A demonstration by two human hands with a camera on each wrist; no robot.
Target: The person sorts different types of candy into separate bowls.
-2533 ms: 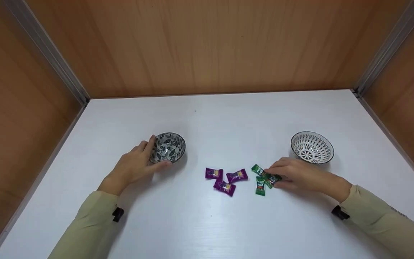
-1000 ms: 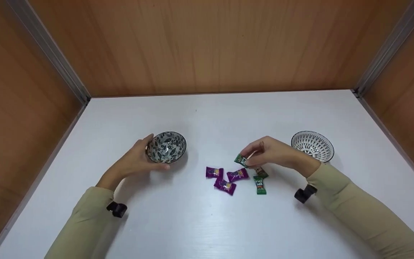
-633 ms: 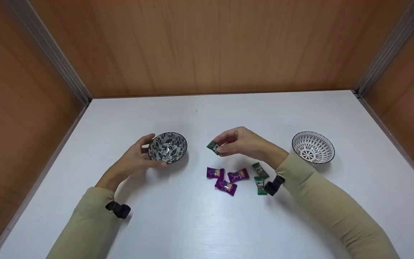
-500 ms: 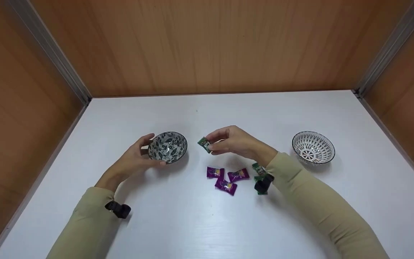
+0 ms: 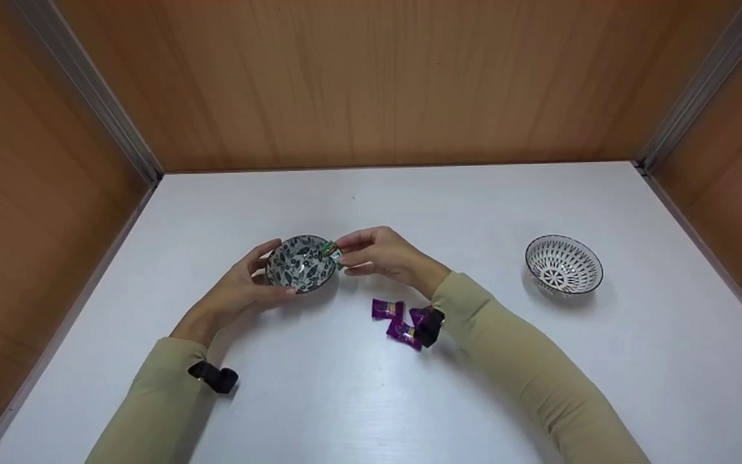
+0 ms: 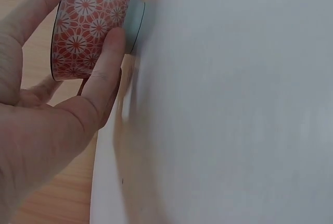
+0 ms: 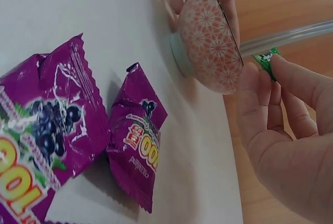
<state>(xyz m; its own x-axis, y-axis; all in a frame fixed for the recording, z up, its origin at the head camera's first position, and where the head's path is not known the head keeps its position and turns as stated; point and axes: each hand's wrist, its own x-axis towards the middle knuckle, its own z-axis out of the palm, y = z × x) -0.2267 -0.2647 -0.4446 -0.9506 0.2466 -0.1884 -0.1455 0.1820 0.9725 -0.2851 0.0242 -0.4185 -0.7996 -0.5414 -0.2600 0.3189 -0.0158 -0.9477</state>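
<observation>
Left hand (image 5: 236, 291): grips floral bowl (image 5: 298, 265) around its 9 o'clock side | Green-wrapped candy (image 5: 330, 249): by the bowl's 2 o'clock rim; long axis, partly covered from where I stand, looks roughly 11-to-5 | Right hand (image 5: 385, 253): nearer of the two, pinching it, candy at its 9 o'clock.

Candies (image 5: 386, 309) on table (image 5: 319, 406), bowls (image 5: 301, 265) left and right

A table (image 5: 319, 399) is bordered by wooden panels (image 5: 371, 84), joined by metal strips (image 5: 91, 93). Three purple sweets (image 5: 401, 330) are grouped on it; a bowl (image 5: 564, 263) is set farther right.
</observation>
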